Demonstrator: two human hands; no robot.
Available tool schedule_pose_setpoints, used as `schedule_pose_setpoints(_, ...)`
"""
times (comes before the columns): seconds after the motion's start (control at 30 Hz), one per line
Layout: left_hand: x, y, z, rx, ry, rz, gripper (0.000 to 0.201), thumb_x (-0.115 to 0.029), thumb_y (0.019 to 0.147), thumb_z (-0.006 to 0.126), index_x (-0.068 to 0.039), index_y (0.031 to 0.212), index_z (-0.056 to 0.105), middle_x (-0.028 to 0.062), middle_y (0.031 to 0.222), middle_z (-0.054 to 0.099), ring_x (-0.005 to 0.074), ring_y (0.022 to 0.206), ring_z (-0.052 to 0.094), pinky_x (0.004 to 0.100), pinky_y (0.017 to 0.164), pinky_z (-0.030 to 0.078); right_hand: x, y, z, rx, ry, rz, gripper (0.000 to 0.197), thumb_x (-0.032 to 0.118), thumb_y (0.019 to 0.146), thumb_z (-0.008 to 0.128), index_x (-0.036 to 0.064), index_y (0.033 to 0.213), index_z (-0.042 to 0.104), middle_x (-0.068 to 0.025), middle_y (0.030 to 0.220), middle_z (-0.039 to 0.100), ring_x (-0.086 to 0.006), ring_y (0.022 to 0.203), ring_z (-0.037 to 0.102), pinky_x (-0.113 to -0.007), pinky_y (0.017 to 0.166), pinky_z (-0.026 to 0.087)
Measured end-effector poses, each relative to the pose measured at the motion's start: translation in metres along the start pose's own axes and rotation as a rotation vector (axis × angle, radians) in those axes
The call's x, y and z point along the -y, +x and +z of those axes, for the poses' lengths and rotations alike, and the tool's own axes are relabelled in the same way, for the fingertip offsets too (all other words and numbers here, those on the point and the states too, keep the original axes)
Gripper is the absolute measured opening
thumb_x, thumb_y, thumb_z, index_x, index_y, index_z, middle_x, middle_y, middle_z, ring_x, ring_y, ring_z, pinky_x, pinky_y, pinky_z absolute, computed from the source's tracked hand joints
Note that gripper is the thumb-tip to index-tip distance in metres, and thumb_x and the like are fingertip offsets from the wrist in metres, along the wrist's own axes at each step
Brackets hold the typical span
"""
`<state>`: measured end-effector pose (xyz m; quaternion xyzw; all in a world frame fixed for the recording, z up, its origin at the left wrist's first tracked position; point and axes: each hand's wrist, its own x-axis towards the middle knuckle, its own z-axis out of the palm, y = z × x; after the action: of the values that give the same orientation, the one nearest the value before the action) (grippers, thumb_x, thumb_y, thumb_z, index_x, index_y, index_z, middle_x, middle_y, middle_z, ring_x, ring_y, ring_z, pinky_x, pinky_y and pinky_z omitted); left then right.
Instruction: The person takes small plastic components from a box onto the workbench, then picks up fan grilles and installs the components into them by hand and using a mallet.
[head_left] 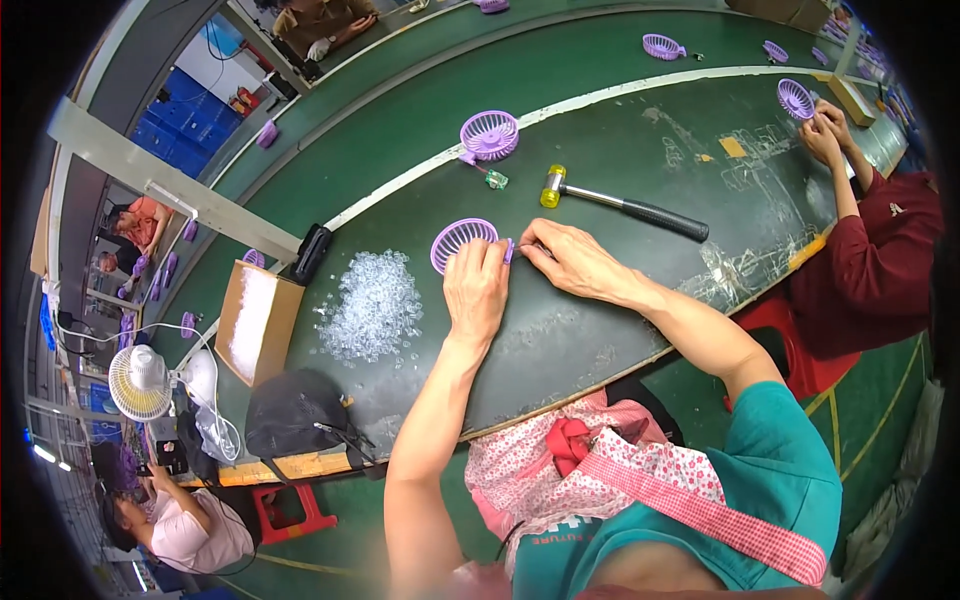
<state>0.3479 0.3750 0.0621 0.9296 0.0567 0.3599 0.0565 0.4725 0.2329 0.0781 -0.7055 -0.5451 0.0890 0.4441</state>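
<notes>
A round purple slotted fan housing (463,240) rests on the green worktop in front of me. My left hand (476,288) lies over its near edge, fingers closed on it. My right hand (568,262) is beside its short stem (510,250), thumb and fingertips pinched together; whatever they hold is too small to make out. Beyond my hands lies a second purple fan housing (490,135) with a small green circuit board (496,180) attached at its stem. A hammer (625,204) with a yellow head and black grip lies to the right of that.
Left of my hands is a heap of small clear plastic pieces (372,305). Past it stand a cardboard box (258,322), a black case (312,253) and a black bag (300,415). A co-worker (860,250) handles another housing at right. A green conveyor belt (400,140) curves behind the worktop.
</notes>
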Motion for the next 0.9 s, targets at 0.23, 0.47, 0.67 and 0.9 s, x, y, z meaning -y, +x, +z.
schedule_pose_setpoints(0.23,-0.003,0.0,0.001,-0.066,-0.05,-0.059,0.024,-0.003,0.076,0.073,-0.008,0.098,0.066,0.0031,0.091,0.061,0.022,0.088,0.058,0.0383,0.084,0.039,0.008,-0.002,0.005,0.035,0.039,-0.094,0.014,0.011,0.095,0.056,-0.0003,0.1,0.051,-0.0219,0.091,0.062,-0.0439,0.086,0.061,-0.049,0.072,0.049)
schedule_pose_setpoints(0.47,-0.005,0.002,-0.002,-0.193,-0.419,-0.144,0.019,0.003,0.075,0.074,-0.006,0.088,0.064,0.0053,0.085,0.065,0.0233,0.082,0.06,0.0368,0.087,0.04,0.011,-0.001,-0.007,-0.003,0.365,0.097,0.018,0.014,0.098,0.057,-0.0006,0.109,0.057,-0.0087,0.09,0.063,-0.018,0.084,0.061,-0.035,0.075,0.048)
schedule_pose_setpoints(0.67,-0.007,-0.002,-0.002,-0.164,-0.612,-0.244,0.019,0.002,0.077,0.076,-0.007,0.088,0.064,0.005,0.086,0.065,0.0223,0.084,0.059,0.0345,0.082,0.044,0.009,0.003,-0.019,0.122,0.617,0.163,0.016,0.013,0.097,0.061,0.0005,0.106,0.064,-0.0031,0.098,0.063,-0.011,0.092,0.058,-0.028,0.086,0.047)
schedule_pose_setpoints(0.9,-0.005,0.003,-0.013,-0.12,-0.627,-0.163,0.018,0.001,0.077,0.077,-0.005,0.087,0.063,0.0054,0.085,0.064,0.0216,0.082,0.058,0.0327,0.078,0.044,0.013,-0.001,-0.013,-0.098,0.239,-0.222,0.012,0.007,0.088,0.069,-0.0005,0.096,0.065,-0.0107,0.09,0.066,-0.0244,0.089,0.064,-0.037,0.082,0.05)
